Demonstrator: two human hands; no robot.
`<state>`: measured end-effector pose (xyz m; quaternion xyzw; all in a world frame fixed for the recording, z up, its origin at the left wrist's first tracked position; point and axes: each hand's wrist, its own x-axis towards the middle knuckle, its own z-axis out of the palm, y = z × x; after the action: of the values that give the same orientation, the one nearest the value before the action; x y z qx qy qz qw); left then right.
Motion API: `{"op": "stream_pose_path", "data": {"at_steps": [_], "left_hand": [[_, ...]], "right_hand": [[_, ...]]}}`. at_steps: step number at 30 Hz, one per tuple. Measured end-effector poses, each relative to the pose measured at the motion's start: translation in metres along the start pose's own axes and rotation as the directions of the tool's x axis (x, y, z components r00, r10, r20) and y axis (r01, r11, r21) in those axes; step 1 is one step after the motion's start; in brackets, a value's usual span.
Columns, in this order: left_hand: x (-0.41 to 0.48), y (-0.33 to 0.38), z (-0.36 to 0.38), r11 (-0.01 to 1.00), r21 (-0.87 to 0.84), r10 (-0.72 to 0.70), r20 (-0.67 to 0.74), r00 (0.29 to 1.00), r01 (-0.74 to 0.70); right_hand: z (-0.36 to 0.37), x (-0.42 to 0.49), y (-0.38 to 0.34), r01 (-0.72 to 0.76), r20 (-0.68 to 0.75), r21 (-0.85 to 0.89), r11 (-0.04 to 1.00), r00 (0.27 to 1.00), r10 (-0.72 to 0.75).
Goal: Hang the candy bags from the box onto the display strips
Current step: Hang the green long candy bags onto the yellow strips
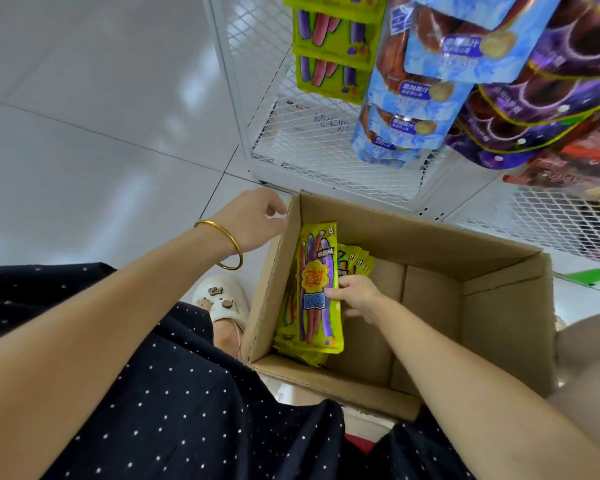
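Candy bags (317, 289) stand stacked against the left wall of the box (430, 237). Our left hand (253, 220) hovers at the box's left rim, fingers loosely curled, holding nothing; our right hand (355, 297) pinches the front bag. Neighbouring bags may drag up with it and spill, we judge.

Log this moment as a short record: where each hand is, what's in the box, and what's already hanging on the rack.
left hand: left hand at the cardboard box left rim, fingers curled at the edge
right hand: right hand inside the box, gripping the front yellow-green candy bag
box contents: more yellow-green bags standing along the left wall
hanging: matching yellow-green bags, blue bags, purple bags on the white mesh rack
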<state>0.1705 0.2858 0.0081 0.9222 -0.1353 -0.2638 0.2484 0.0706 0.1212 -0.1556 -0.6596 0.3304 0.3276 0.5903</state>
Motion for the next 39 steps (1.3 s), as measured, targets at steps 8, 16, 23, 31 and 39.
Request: {"op": "stream_pose_path", "data": {"at_steps": [8, 16, 23, 31, 39], "left_hand": [[-0.004, 0.022, 0.016, 0.948, -0.301, -0.109, -0.019, 0.994, 0.098], [-0.04, 0.082, -0.029, 0.649, -0.717, 0.117, -0.234, 0.965, -0.252], [-0.091, 0.125, -0.124, 0.619, -0.633, 0.246, -0.405, 0.88, -0.465], [-0.119, 0.232, -0.284, 0.532, -0.514, 0.42, -0.53, 0.737, -0.673], [-0.105, 0.353, -0.433, 0.409, -0.141, 0.434, -0.839, 0.328, -0.902]], "right_hand": [[-0.085, -0.075, -0.03, 0.354, 0.163, -0.019, 0.935, 0.924, -0.346], [-0.082, -0.154, -0.097, 0.671, 0.048, 0.021, 0.741, 0.739, -0.671], [-0.054, -0.276, -0.211, 0.947, -0.172, -0.305, 0.106, 0.055, -0.984], [-0.086, -0.394, -0.353, 0.928, -0.268, -0.349, -0.131, -0.233, -0.935], [-0.131, -0.474, -0.47, 0.792, -0.256, -0.555, -0.256, -0.455, -0.853]]}}
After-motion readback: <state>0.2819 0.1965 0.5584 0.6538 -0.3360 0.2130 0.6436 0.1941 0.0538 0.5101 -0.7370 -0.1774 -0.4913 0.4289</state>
